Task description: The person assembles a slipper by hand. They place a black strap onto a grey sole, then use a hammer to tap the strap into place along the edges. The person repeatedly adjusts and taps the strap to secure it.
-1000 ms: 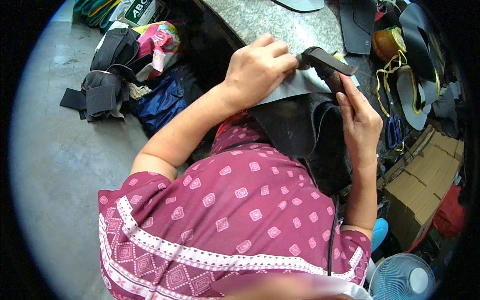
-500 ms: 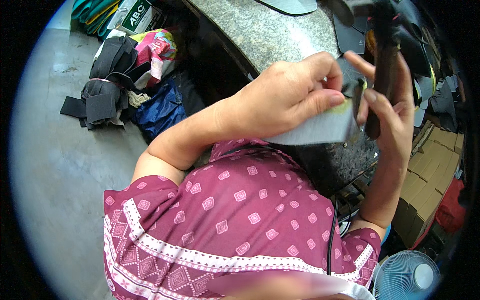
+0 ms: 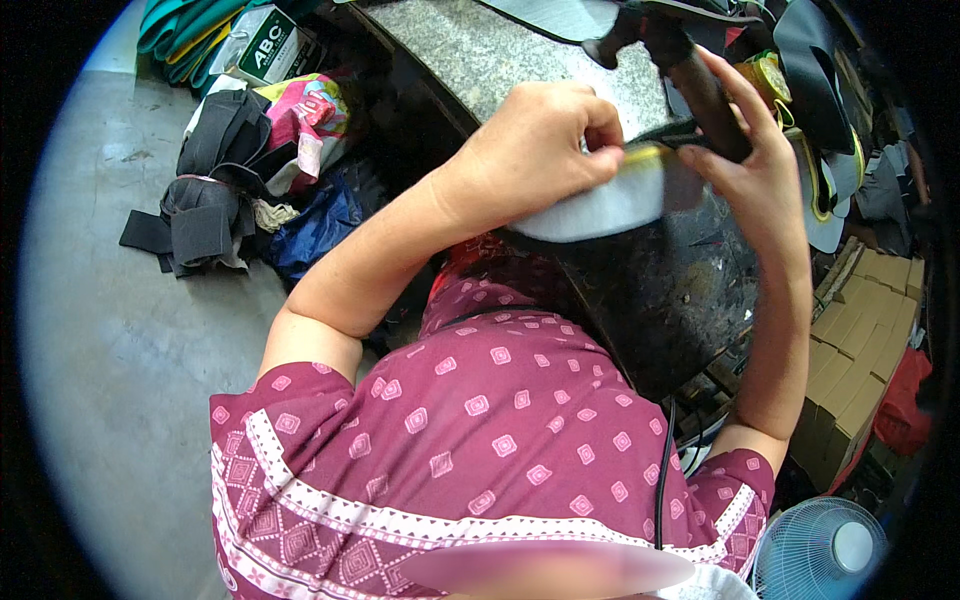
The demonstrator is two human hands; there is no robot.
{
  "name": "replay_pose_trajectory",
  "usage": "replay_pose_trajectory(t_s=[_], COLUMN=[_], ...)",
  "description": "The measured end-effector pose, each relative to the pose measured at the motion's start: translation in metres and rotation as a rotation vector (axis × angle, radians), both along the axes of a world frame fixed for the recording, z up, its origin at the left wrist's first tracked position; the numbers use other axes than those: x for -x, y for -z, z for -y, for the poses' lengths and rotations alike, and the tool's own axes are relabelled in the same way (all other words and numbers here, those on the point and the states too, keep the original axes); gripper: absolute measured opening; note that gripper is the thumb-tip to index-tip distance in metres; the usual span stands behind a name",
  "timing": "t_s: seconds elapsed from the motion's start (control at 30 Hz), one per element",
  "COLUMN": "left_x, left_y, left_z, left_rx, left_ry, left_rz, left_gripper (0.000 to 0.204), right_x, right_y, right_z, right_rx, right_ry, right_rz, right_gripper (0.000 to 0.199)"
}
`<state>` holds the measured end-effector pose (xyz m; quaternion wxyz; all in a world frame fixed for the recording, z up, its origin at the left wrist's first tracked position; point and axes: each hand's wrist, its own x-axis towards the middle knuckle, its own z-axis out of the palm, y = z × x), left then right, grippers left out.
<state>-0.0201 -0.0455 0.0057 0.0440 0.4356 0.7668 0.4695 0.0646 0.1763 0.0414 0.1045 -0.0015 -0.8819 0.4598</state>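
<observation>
Edge-handling step, prob.: pale grey piece (image 3: 595,208) held up btwn both hands, over near dark benchtop (image 3: 690,285).
L hand (image 3: 545,145) looks to pinch its far edge, thumb & index curled in by yellow line (image 3: 650,154); R hand (image 3: 755,165) grips dark hammer-like tool (image 3: 708,98), head pointing far-left, thumb nr piece's right end (blurred, contact unclear). Next move prob. calls for steady L pinch, tool clear of edge.

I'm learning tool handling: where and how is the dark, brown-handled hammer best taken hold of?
Probably around the lower half of its straight, brown, wooden-looking handle, from the lower right: it slants that way, away from the curved, dark head at upper left.
</observation>
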Motion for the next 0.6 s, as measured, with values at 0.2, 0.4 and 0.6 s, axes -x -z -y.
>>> replay_pose_trajectory(t_s=[0.2, 0.4, 0.6], left_x=[0.032, 0.03, 0.022], left_y=[0.028, 0.04, 0.043], left_z=[-0.013, -0.018, -0.009], left_rx=[0.271, 0.36, 0.274], left_ry=[-0.293, -0.323, -0.289], left_rz=[-0.315, -0.35, -0.237], left_gripper=[0.016, 0.016, 0.017], right_x=[0.011, -0.016, -0.037], right_y=[0.004, 0.003, 0.033], right_z=[0.007, 0.004, 0.009], right_rx=[-0.136, -0.597, -0.846], right_ry=[0.161, 0.115, 0.196], right_rz=[-0.153, -0.214, -0.096], right_gripper=[0.062, 0.052, 0.053])
